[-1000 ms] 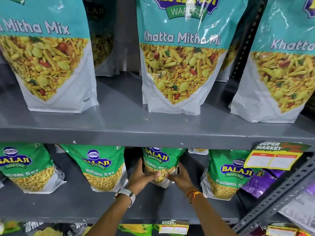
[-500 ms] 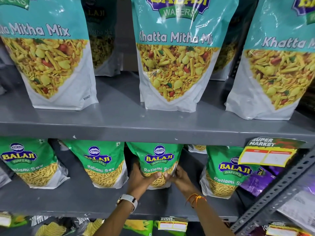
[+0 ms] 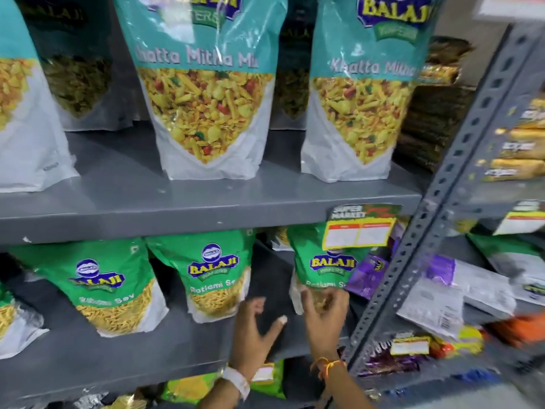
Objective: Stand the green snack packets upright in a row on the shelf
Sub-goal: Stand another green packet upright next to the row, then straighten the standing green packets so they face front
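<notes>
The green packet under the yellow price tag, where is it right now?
In the head view, low right on the lower shelf: the green packet stands beside the purple packet, with the right hand at its base.

Two bare forearms, no sleeves showing. L wrist: watch w/ pale whitish strap, face not visible. R wrist, just right of the watch: thin orange thread band, knotted, loose ends sticking out. Hands bare, no gloves, no rings seen.
</notes>
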